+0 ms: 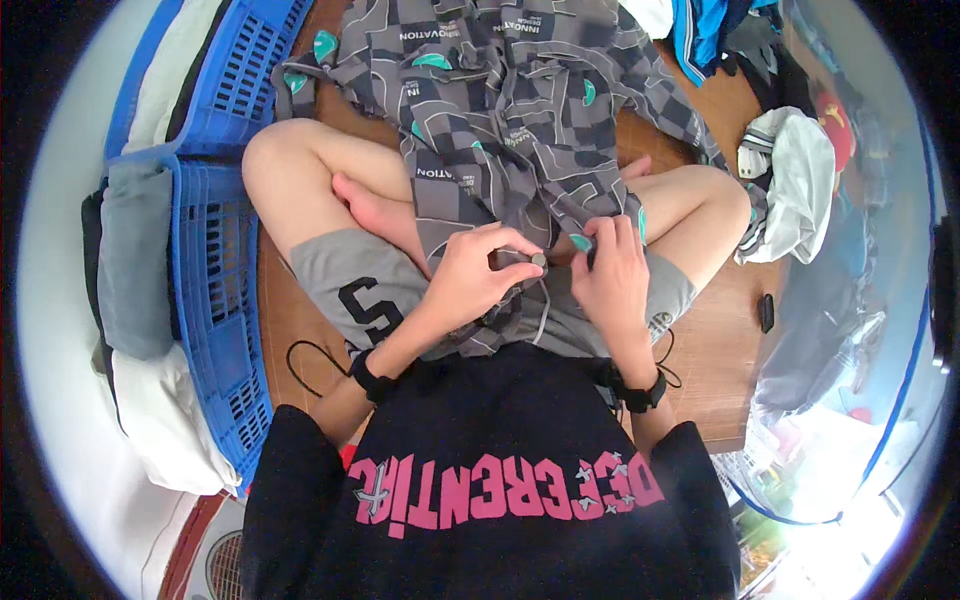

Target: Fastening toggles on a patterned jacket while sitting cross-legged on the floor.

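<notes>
A grey and black checked shirt [470, 130] with teal patches is spread out in front of me and over my lap. Between the thumb and forefinger of my left hand [478, 272] is a small round grey button [538, 259], close to the shirt's front opening. To its right, my right hand [615, 272] is closed, its fingers pinching the shirt's other front edge beside a teal patch [581, 242]. The two hands are a short gap apart. A pale cord or strip [544, 315] hangs below the button.
I sit cross-legged on a brown wooden surface [715, 400]. Blue plastic baskets [215, 270] with folded clothes stand at left. To the right lie a crumpled white garment [800, 190] and a small black object [766, 312]. Blue and dark clothes [720, 40] are heaped at the far right.
</notes>
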`<state>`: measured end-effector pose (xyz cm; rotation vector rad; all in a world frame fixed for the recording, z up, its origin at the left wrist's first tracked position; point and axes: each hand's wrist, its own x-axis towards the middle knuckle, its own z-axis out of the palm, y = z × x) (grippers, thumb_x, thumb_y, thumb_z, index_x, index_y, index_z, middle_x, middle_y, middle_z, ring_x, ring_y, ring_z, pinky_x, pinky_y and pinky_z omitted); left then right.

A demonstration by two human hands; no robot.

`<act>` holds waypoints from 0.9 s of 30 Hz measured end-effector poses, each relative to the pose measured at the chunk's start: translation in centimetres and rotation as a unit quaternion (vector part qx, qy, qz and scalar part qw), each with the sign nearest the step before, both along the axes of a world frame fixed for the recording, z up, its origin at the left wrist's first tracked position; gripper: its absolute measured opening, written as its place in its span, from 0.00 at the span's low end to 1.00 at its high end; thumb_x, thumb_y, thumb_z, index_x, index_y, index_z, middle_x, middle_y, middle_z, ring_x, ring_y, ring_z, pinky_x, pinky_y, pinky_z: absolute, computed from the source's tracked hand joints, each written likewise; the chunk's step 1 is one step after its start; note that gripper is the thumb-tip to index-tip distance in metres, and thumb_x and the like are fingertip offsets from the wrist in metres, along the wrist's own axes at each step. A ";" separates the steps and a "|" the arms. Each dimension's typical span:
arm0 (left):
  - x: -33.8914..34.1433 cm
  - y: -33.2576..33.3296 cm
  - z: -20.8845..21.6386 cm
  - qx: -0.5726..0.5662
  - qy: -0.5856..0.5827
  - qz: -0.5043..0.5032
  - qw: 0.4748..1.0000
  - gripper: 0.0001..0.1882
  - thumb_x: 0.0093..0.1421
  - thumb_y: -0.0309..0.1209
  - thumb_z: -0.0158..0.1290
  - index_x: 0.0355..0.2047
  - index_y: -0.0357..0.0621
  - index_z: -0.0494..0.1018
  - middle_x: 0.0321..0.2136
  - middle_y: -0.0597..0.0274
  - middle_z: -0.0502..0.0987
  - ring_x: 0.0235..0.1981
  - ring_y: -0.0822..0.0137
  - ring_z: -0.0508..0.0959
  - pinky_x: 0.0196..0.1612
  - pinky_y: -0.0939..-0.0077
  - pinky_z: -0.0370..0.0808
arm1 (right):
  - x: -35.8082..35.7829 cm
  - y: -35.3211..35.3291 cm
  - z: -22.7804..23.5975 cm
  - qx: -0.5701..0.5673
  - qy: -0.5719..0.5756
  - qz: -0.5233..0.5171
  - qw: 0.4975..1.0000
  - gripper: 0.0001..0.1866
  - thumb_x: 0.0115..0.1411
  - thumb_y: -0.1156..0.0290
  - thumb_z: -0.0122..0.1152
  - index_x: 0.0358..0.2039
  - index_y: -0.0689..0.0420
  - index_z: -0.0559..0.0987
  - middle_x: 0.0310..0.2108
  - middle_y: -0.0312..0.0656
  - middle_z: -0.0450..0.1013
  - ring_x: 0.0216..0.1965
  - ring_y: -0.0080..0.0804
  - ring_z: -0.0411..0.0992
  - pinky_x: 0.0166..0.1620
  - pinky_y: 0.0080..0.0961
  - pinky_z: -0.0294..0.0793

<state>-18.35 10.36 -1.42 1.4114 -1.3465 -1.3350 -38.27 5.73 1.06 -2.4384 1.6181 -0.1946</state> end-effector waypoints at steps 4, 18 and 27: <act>0.0 0.0 0.4 0.022 0.021 0.011 0.999 0.11 0.52 0.26 0.64 0.35 0.37 0.78 0.33 0.57 0.81 0.36 0.68 0.81 0.39 0.75 0.76 | -1.5 -0.6 1.1 0.077 -0.139 -0.039 0.987 0.09 0.52 0.78 0.57 0.36 0.59 0.76 0.32 0.50 0.73 0.34 0.45 0.75 0.36 0.39 0.74; -0.6 0.4 0.5 0.014 0.013 0.035 0.999 0.11 0.50 0.27 0.65 0.35 0.39 0.79 0.33 0.56 0.81 0.35 0.62 0.81 0.39 0.72 0.74 | 0.4 1.5 0.4 0.211 -0.178 -0.029 0.961 0.22 0.51 0.68 0.67 0.45 0.59 0.72 0.37 0.48 0.74 0.40 0.45 0.74 0.43 0.35 0.74; -0.6 1.0 0.0 -0.025 0.027 0.054 0.998 0.10 0.50 0.26 0.65 0.34 0.40 0.79 0.25 0.60 0.77 0.17 0.78 0.69 0.22 0.78 0.64 | -0.4 1.7 -0.3 0.152 -0.184 -0.044 0.970 0.14 0.49 0.80 0.59 0.39 0.63 0.76 0.34 0.48 0.71 0.33 0.46 0.73 0.36 0.35 0.76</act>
